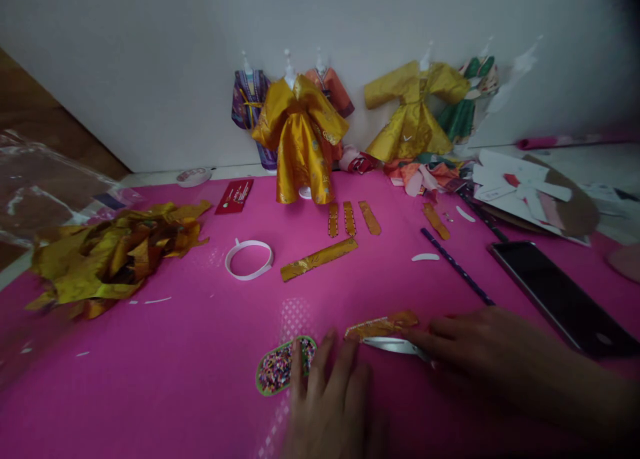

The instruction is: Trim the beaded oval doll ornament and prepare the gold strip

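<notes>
My left hand (330, 399) lies flat on the pink mat (200, 379), its fingertips on the edge of an oval green-rimmed speckled piece (277, 369). My right hand (480, 352) holds small metal scissors (393, 344), whose blades rest against a small folded gold paper strip (383, 325) on the mat. A longer gold strip (319, 259) lies further back, beside a white tape ring (249, 259).
A heap of gold foil scraps (110, 255) sits at the left. Miniature paper robes on stands, gold (300, 135) and yellow (413, 112) among them, line the wall. A dark phone (560, 295), a purple pencil (455, 265) and paper pieces (520, 189) lie at the right.
</notes>
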